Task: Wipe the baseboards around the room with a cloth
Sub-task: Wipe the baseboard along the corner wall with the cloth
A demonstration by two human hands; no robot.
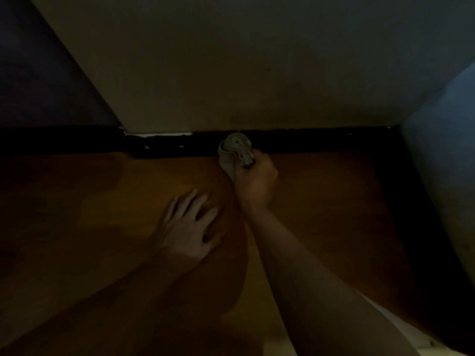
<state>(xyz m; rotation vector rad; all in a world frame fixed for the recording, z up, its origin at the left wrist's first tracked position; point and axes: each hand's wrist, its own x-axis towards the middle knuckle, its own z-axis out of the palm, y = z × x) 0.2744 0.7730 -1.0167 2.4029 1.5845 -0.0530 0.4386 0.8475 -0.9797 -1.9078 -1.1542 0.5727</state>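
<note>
Item: my right hand (pixel 254 179), fingers curled around a bunched pale cloth (pixel 235 150); cloth's far end pressed on the dark baseboard (pixel 308 141) just beyond my knuckles; fingertips hidden under the fabric; my left hand (pixel 186 227), flat with fingers spread on the wooden floor (pixel 90 201); light dim, baseboard detail hard to make out.

left grip (pixel 185 227) flat, palm down, fingers spread (arm angled in from lower left). right grip (pixel 254 181) fisted round cloth (pixel 232 146), arm stretched straight forward, forearm bare.
</note>
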